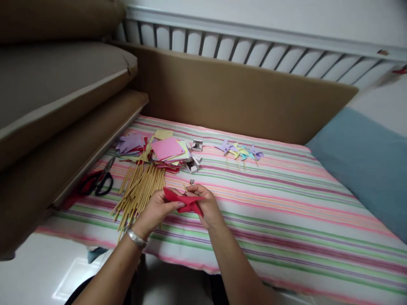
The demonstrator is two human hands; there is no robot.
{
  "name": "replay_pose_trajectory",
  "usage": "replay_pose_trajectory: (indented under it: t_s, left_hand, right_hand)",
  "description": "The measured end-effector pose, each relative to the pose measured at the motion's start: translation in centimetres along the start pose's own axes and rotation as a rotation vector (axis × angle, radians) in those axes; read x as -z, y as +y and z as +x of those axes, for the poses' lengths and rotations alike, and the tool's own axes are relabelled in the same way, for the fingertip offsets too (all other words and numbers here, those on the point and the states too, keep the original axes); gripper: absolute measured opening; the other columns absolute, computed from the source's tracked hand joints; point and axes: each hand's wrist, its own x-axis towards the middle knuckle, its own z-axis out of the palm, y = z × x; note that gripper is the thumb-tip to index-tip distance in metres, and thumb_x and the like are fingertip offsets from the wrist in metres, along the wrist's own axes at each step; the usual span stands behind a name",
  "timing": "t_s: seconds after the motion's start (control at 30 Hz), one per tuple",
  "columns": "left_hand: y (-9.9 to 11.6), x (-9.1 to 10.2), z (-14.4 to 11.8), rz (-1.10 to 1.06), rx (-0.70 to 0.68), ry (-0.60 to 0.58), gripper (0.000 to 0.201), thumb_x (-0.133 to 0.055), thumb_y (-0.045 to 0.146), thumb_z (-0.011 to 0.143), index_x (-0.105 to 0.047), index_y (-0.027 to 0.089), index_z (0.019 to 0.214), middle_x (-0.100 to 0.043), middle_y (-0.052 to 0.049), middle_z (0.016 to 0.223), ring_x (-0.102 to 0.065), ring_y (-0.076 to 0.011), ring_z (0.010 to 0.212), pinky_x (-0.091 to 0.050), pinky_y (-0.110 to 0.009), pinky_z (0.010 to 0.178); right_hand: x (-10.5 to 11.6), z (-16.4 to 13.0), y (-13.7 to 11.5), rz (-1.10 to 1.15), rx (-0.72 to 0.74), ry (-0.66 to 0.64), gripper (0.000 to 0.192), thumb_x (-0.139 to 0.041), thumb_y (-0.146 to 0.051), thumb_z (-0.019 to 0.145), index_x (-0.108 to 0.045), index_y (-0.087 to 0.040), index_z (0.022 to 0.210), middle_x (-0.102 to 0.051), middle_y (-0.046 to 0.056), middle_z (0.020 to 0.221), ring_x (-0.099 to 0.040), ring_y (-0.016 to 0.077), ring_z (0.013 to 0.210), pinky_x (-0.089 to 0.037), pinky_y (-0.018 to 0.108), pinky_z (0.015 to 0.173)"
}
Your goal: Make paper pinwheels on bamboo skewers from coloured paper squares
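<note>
A red paper pinwheel with folded blades is between my two hands, above the striped cloth. My left hand pinches its left side, thumb on top. My right hand is closed at its right side and also has a thin wooden stick, whose end pokes out above the fingers. Left of my hands lies a loose heap of wooden sticks. Just beyond them sit a few small metal pins. Further back are a stack of coloured paper squares and a pile of cut paper pieces.
Black-handled scissors lie at the left. Two small open boxes, one nearer and one farther, stand beside the paper. Several finished pinwheels rest on the striped cloth. A brown board borders the back; cardboard-like slabs rise at left.
</note>
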Motion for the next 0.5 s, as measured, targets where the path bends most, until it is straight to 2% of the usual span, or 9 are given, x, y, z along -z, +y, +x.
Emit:
replay_pose_trajectory:
  t_s: [0.1, 0.27, 0.5]
  left_hand:
    - [-0.2, -0.4, 0.3, 0.039, -0.040, 0.043, 0.012, -0.075, 0.023, 0.062, -0.066, 0.016, 0.067, -0.063, -0.001, 0.068, -0.057, -0.0154, 0.070, -0.044, -0.027, 0.071]
    - [-0.3, -1.0, 0.4, 0.143, -0.207, 0.009, 0.001, -0.068, 0.019, 0.070, -0.069, 0.018, 0.071, -0.065, -0.004, 0.079, -0.059, -0.0185, 0.082, -0.043, -0.031, 0.080]
    - [-0.3, -1.7, -0.2, 0.304, -0.407, 0.020, 0.008, -0.067, 0.017, 0.073, -0.072, 0.022, 0.077, -0.065, -0.005, 0.085, -0.058, -0.0196, 0.088, -0.042, -0.033, 0.085]
  right_hand:
    - [0.2, 0.1, -0.6, 0.021, -0.009, -0.021, 0.019, -0.076, -0.022, 0.056, -0.065, -0.017, 0.070, -0.065, -0.002, 0.067, -0.060, 0.0116, 0.060, -0.047, 0.023, 0.057]
    - [0.7, -0.4, -1.3, 0.011, 0.018, -0.054, 0.012, -0.073, -0.022, 0.059, -0.066, -0.018, 0.068, -0.067, -0.002, 0.067, -0.058, 0.0098, 0.060, -0.044, 0.021, 0.059]
    - [1.4, -1.9, -2.1, -0.057, 0.081, -0.106, 0.010, -0.072, -0.021, 0.061, -0.067, -0.018, 0.069, -0.067, -0.002, 0.071, -0.059, 0.0116, 0.067, -0.046, 0.024, 0.067]
